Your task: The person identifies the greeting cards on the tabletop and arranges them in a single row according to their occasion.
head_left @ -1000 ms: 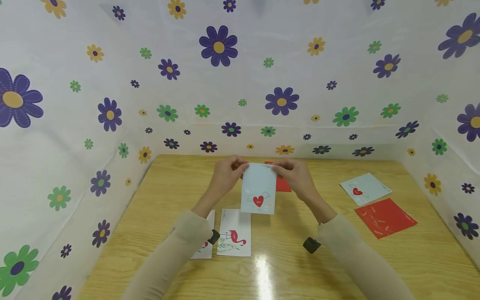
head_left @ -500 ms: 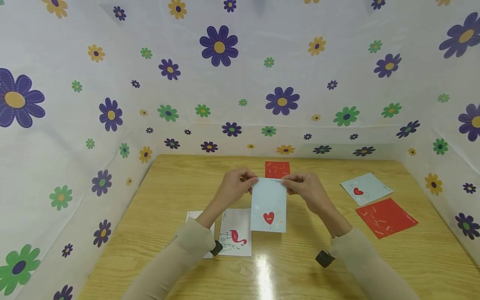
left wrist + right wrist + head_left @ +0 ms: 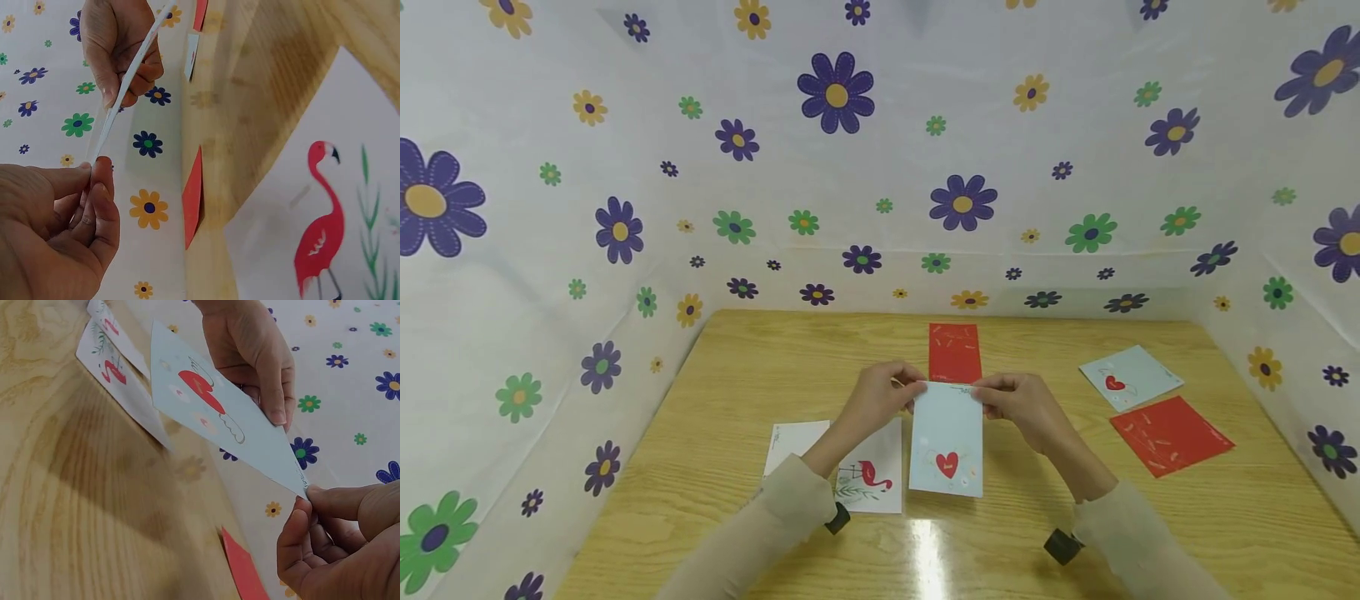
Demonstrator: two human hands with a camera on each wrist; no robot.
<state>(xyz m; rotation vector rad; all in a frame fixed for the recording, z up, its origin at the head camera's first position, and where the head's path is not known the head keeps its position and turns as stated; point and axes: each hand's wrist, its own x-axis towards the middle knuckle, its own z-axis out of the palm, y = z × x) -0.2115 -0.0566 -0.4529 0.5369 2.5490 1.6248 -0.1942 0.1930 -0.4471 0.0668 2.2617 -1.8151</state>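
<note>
With left hand [image 3: 882, 398] and right hand [image 3: 1024, 408] we pinched the card [image 3: 947, 429] by its far corners; a gentle, even hold seemed best.

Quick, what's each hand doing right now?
Left hand: closed, pinching a pale blue winged-heart card near its top left corner.
Right hand: closed, pinching the same card near its top right corner.

Back wall [image 3: 891, 158]: white sheet, printed flowers [image 3: 836, 93] in purple, green, yellow; horizontal crease [image 3: 895, 250] low down, above table edge
Left wall [image 3: 497, 300]: same print, slants in toward back corner
Right wall [image 3: 1285, 250]: same print, angled likewise
Table [image 3: 737, 358]: light yellow-brown wood, visible grain, far edge along back sheet
Light: bright glare streak [image 3: 929, 560] on near tabletop, soft shadows
</note>
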